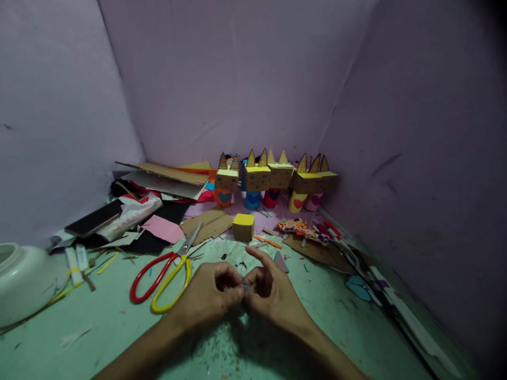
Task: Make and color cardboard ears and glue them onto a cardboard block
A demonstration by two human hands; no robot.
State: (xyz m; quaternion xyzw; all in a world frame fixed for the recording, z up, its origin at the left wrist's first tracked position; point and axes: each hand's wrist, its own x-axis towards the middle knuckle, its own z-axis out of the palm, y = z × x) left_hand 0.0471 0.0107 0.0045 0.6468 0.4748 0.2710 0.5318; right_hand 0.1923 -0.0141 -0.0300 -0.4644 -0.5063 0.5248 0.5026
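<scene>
My left hand (212, 290) and my right hand (277, 298) meet at the fingertips, low over the table. Between them shows a tiny blue piece (247, 286), possibly paper; the fingers cover most of it. Both hands are pinched closed around it, while the right index finger points up and away. Just beyond the fingers sits a small cardboard box (243, 228) with a yellow top. To the left of my left hand lie scissors (180, 261) with one red and one yellow handle, blades spread a little. A small triangular scrap (281, 262) lies past the right hand.
Several cardboard-headed figures (257, 179) with pointed ears stand along the back. Stacked cardboard (170, 174), a dark phone-like slab (94, 217) and pink paper (162, 228) fill the left. A white jar (29, 285) stands far left. Pens and a cable (390, 311) line the right wall.
</scene>
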